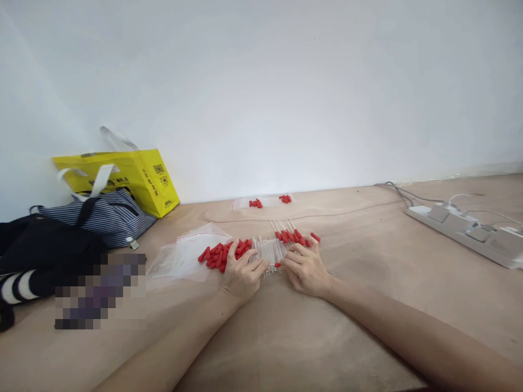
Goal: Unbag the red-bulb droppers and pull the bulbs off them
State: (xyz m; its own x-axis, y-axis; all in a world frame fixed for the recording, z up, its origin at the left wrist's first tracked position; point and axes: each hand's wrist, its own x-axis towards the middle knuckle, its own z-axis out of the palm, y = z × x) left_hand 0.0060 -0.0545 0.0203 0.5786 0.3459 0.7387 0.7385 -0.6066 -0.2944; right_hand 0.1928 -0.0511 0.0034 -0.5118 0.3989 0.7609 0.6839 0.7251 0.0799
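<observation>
My left hand (244,276) is closed, thumb and forefinger pinching a thin clear dropper tube. Opposite it, my right hand (305,270) grips a red rubber bulb (278,265), which meets the tube's end between my fingertips. Behind both hands lies a pile of clear glass tubes (267,249). Many loose red bulbs (216,255) are heaped beside my left hand, which partly hides them. Just beyond my right hand rest several droppers with red bulbs fitted (291,236), their thin tubes pointing away. One red bulb (315,237) is by my right fingers.
Clear zip bags (186,253) lie left of the bulbs. Near the wall, another bag (267,201) has red-bulbed droppers. A yellow bag (157,185), a striped bag (110,218) and dark cloth (53,245) occupy the left. A white power strip (461,234) with cables sits right.
</observation>
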